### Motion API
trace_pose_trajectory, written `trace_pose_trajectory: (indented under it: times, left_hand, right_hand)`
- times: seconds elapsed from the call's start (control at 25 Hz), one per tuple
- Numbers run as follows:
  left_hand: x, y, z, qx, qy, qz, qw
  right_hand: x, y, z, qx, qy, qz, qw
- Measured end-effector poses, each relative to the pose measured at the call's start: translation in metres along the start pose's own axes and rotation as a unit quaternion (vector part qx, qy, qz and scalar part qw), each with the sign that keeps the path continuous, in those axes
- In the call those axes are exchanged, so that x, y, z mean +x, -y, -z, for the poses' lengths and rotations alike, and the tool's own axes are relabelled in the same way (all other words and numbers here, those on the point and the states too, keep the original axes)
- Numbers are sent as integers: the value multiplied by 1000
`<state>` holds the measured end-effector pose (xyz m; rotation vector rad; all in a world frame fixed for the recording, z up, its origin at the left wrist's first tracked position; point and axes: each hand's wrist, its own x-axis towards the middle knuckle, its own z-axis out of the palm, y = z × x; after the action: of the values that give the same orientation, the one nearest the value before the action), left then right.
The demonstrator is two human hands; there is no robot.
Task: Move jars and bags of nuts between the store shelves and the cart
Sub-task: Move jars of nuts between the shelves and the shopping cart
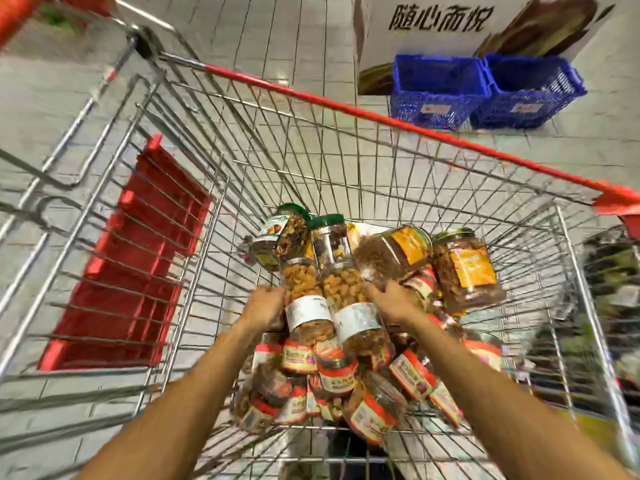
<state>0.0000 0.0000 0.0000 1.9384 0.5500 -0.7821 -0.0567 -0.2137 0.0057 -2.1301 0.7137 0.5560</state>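
A wire shopping cart point(346, 109) with a red rim fills the view. Inside it lies a heap of clear nut jars: several with red-and-white labels point(337, 375) near me, two with orange labels point(467, 268) at the right, two with green lids point(294, 216) further away. Two tall jars with white labels lie side by side on top. My left hand point(265, 304) grips the left white-label jar point(306, 306) from its left side. My right hand point(391, 301) grips the right white-label jar point(353, 313) from its right side.
The cart's red child-seat flap point(128, 265) is at the left. Two blue plastic baskets point(485, 91) stand on the tiled floor beyond the cart, in front of a white display box point(433, 29). Blurred store shelves point(613, 306) are at the right edge.
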Motion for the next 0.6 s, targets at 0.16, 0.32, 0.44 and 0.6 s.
trace_pose_trajectory:
  times: [0.16,0.32,0.44,0.6]
  left_hand:
    - [57,17,-52,-33,-24,59,997]
    - [64,33,-69,-62,-63,99,991]
    - [65,36,-60,-170,1,105,980]
    - [25,13,-36,-298,162,129,932]
  right_hand:
    - [42,-5,-51,-31,8,-50,998]
    - [49,-8,-59,80,5,-56,995]
    - [46,-8,-49,204,58,-55,976]
    - [19,7,-10,348,127,-28,928]
